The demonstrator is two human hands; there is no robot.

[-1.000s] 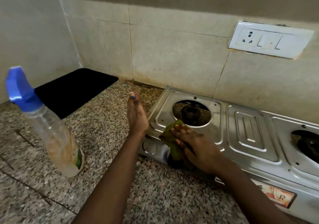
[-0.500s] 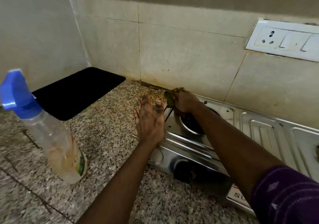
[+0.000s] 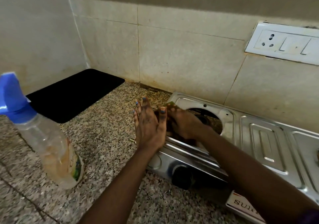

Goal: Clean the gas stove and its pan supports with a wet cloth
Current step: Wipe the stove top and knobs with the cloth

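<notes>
The steel gas stove (image 3: 255, 137) lies on the granite counter at the right, its pan supports off and its left burner hole (image 3: 210, 118) bare. My right hand (image 3: 183, 123) presses a green cloth (image 3: 170, 104) onto the stove's left rim, near the far corner; only a corner of the cloth shows past my fingers. My left hand (image 3: 149, 127) is held edge-on with straight, spread fingers against the stove's left side, the thumb over the rim. No pan supports are in view.
A clear spray bottle with a blue nozzle (image 3: 43, 134) stands on the granite counter (image 3: 107, 137) at the near left. A black mat (image 3: 74, 94) lies in the back corner. A white switch plate (image 3: 284, 44) sits on the tiled wall. A black knob (image 3: 183, 177) sticks out of the stove's front.
My right hand has wiped the cloth from the stove's front left up to its far left corner, then drawn back a little. My left hand has turned and settled against the stove's left side.
</notes>
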